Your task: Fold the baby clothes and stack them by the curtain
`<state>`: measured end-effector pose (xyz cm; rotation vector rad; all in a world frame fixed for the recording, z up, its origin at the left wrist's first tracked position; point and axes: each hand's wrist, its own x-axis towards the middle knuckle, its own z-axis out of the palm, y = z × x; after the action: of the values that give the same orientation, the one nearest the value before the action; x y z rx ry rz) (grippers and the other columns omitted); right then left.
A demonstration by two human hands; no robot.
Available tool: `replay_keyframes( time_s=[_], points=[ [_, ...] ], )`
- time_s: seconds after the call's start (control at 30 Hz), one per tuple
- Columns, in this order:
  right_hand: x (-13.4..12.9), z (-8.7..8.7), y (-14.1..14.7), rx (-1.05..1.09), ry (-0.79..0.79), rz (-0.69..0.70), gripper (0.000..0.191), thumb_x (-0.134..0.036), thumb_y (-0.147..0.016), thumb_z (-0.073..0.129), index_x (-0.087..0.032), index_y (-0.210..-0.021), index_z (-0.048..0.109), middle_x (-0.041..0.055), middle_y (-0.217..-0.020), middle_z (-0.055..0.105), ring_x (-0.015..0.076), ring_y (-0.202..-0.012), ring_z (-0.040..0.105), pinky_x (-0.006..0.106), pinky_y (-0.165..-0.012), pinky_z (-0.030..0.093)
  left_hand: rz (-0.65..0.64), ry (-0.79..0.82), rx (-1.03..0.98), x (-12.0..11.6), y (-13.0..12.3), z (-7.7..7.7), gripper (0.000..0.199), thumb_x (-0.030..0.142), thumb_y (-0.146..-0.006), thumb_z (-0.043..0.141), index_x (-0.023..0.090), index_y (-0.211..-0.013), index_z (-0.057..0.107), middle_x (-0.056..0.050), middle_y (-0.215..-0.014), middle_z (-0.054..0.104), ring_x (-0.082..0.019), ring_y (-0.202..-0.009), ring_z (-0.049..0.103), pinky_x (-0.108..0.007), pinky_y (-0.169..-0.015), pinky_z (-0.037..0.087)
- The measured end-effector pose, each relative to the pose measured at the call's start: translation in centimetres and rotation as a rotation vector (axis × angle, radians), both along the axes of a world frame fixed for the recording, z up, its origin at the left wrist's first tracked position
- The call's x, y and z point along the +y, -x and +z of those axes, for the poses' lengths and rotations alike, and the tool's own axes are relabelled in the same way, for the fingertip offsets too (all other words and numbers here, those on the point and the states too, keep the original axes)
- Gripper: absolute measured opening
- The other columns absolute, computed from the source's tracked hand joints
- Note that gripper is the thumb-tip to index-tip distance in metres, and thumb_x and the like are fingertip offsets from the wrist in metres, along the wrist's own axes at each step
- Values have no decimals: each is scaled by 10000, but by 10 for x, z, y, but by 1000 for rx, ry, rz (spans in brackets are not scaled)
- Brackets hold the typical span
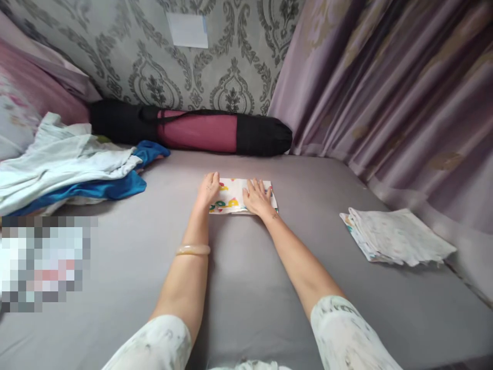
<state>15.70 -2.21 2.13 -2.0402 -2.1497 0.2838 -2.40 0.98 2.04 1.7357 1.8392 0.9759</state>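
Observation:
A folded white cloth with a colourful print (233, 195) lies flat on the grey sheet (242, 257), in front of both arms. At its left end is my left hand (210, 189), fingers close together at the cloth's edge; whether they pinch the fabric is hard to make out. My right hand (258, 198) rests palm down on the right part of the cloth, its fingers spread. A pale bangle (193, 250) circles the left forearm.
A black and pink long bag (198, 132) lies along the patterned wall. Rumpled white and blue clothes (73, 164) are piled at left. Folded fabric (400, 236) lies at right near the purple curtain (331, 77). A blurred patch covers something at lower left.

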Motion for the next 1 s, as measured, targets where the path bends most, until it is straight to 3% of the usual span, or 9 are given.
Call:
replay_keyframes(
  time_s=[0.1, 0.17, 0.3, 0.43, 0.7, 0.9, 1.0],
  points=[
    [-4, -5, 7, -2, 9, -4, 589, -418, -1005, 187, -172, -1532, 282, 83, -1614, 212, 286, -1485, 112, 575, -1169, 68, 50, -17, -188, 0, 8, -3, 398, 432, -954, 287, 207, -764, 554, -74, -819, 664, -234, -904, 632, -346, -840, 473],
    [-4, -7, 7, -9, 6, -7, 589, -415, -1005, 189, -168, -1531, 284, 79, -1612, 219, 281, -1486, 107, 574, -1170, 55, 78, -16, -275, -2, 11, -4, 370, 440, -943, 325, 216, -729, 526, -64, -783, 644, -231, -881, 626, -340, -820, 470],
    [-1, -1, 9, -12, 43, -16, 588, -410, -1001, 205, -164, -1527, 293, 89, -1612, 216, 291, -1485, 108, 588, -1165, 53, 82, -23, -397, -5, 10, -1, 342, 450, -942, 357, 221, -763, 538, -71, -788, 649, -243, -967, 616, -339, -847, 465],
    [2, 4, 27, -17, -22, 32, 584, -397, -997, 231, -147, -1519, 311, 109, -1615, 201, 280, -1491, 88, 570, -1171, 24, 105, -19, -428, -5, 8, 3, 340, 443, -939, 368, 220, -763, 554, -71, -800, 657, -246, -988, 621, -339, -875, 458],
    [3, -10, 46, -10, -25, 40, 569, -398, -993, 249, -189, -1516, 327, 82, -1613, 218, 260, -1481, 143, 544, -1173, 83, 76, -65, -466, -1, 6, -2, 381, 461, -939, 359, 191, -829, 605, -92, -905, 680, -261, -1052, 598, -352, -922, 443],
    [7, -4, 62, -36, -109, 75, 551, -374, -998, 259, -133, -1476, 393, 127, -1589, 274, 275, -1479, 140, 538, -1173, 14, 108, -133, -612, 9, 8, -12, 378, 489, -920, 390, 186, -910, 615, -99, -983, 689, -217, -963, 650, -323, -840, 492],
    [6, -5, 74, 6, -77, 138, 558, -397, -1012, 212, -159, -1492, 368, 108, -1600, 252, 254, -1480, 146, 513, -1178, 57, 154, -132, -729, 11, 10, -12, 376, 482, -924, 376, 178, -902, 597, -105, -941, 691, -195, -836, 679, -324, -777, 514]
  ],
)
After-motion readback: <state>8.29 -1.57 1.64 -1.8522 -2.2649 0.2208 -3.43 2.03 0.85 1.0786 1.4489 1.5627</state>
